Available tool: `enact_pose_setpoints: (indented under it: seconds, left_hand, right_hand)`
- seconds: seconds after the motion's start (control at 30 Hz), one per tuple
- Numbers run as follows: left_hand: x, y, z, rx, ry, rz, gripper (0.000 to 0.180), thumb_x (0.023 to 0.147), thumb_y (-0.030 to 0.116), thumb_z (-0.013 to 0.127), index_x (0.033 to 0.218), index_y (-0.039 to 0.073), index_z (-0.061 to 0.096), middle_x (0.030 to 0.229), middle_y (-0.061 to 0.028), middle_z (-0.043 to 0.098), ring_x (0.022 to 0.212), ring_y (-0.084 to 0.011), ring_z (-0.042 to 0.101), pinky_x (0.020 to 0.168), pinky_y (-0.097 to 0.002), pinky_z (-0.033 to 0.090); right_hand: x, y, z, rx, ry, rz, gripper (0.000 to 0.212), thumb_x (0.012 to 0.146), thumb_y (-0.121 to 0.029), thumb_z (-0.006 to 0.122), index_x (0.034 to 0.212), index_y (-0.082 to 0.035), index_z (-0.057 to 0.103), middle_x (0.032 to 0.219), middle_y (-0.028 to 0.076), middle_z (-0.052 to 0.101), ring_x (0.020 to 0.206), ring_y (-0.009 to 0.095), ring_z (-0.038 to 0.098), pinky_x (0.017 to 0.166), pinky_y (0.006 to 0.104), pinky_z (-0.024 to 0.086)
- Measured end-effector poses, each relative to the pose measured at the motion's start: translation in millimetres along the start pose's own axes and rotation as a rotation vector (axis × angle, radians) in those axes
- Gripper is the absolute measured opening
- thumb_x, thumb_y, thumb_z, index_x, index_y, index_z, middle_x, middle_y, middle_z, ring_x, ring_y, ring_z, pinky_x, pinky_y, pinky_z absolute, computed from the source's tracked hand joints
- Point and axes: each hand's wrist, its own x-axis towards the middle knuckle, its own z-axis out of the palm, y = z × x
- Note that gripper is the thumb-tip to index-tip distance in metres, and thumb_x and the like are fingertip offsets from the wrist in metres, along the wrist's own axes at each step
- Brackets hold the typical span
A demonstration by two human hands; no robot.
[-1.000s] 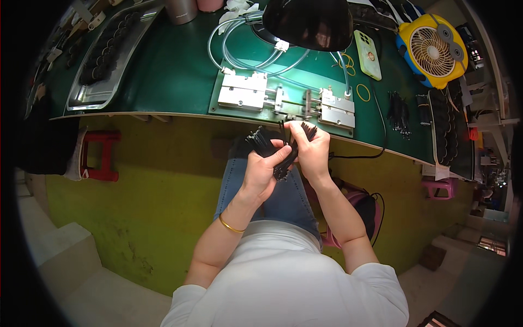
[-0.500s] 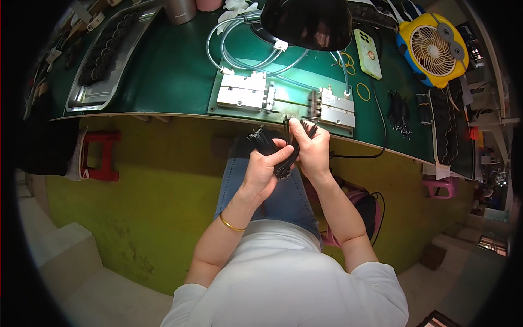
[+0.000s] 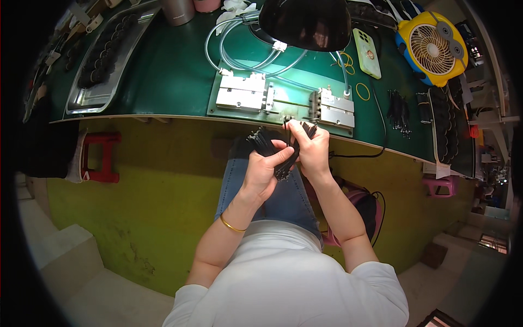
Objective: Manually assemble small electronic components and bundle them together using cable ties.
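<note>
A thick bundle of thin black cables (image 3: 262,143) with small metallic ends lies in my left hand (image 3: 262,169), whose fingers wrap round it. My right hand (image 3: 311,148) is closed on more black cables, with thumb and fingers pinching one that points up at the bench edge. Both hands touch each other just in front of the table, above my lap. Right beyond them sits a pneumatic fixture, with a left metal block (image 3: 239,92) and a right metal block (image 3: 335,108) on a green base plate (image 3: 294,82). The gap between the blocks is nearest my right fingertips.
A black lamp shade (image 3: 306,24) overhangs the fixture, with clear air hoses (image 3: 224,46) behind. To the right are a phone (image 3: 367,53), a yellow fan (image 3: 433,49) and a cable bundle (image 3: 399,111). A metal tray (image 3: 111,82) holds black coils at left. A red stool (image 3: 102,158) stands below.
Both hands stay almost in place, keeping hold of the cables. The cable end pinched by my right hand shifts very slightly near the fixture.
</note>
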Motion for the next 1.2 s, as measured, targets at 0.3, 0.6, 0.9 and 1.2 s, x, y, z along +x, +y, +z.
enact_pose_setpoints:
  seconds: [0.3, 0.6, 0.9, 1.2]
  left_hand:
    - [1, 0, -1, -0.008, -0.021, 0.02, 0.008, 0.075, 0.001, 0.062, 0.078, 0.002, 0.055, 0.074, -0.0065, 0.058, 0.064, -0.0161, 0.057, 0.056, -0.0267, 0.046]
    - [-3, 2, 3, 0.054, -0.011, 0.034, 0.006, 0.075, 0.0, 0.061, 0.077, 0.002, 0.056, 0.073, -0.006, 0.058, 0.064, -0.0147, 0.057, 0.056, -0.0256, 0.046]
    - [-7, 17, 9, 0.02, -0.118, 0.001, 0.005, 0.078, -0.001, 0.057, 0.083, -0.002, 0.056, 0.077, -0.0084, 0.059, 0.069, -0.0162, 0.058, 0.06, -0.0275, 0.05]
    - [-13, 29, 0, 0.171, -0.14, -0.045, 0.018, 0.08, 0.001, 0.055, 0.096, -0.005, 0.054, 0.087, -0.0121, 0.059, 0.073, -0.0182, 0.06, 0.063, -0.0307, 0.053]
  right_hand:
    - [-3, -2, -1, 0.02, -0.038, 0.006, 0.018, 0.082, -0.014, 0.057, 0.071, -0.001, 0.062, 0.05, -0.002, 0.048, 0.036, 0.003, 0.039, 0.03, 0.0187, 0.028]
    - [-3, 1, 1, -0.043, 0.015, -0.047, 0.017, 0.082, -0.014, 0.056, 0.076, 0.0, 0.063, 0.049, -0.002, 0.048, 0.037, 0.003, 0.04, 0.029, 0.0191, 0.027]
    - [-2, 0, 0, 0.03, -0.007, 0.015, 0.018, 0.082, -0.014, 0.056, 0.072, 0.0, 0.061, 0.049, -0.001, 0.049, 0.036, 0.004, 0.043, 0.029, 0.0181, 0.029]
    - [-9, -2, 0, -0.087, -0.049, -0.063, 0.018, 0.082, -0.015, 0.058, 0.073, 0.0, 0.06, 0.055, 0.0, 0.054, 0.042, 0.004, 0.046, 0.033, 0.0171, 0.032]
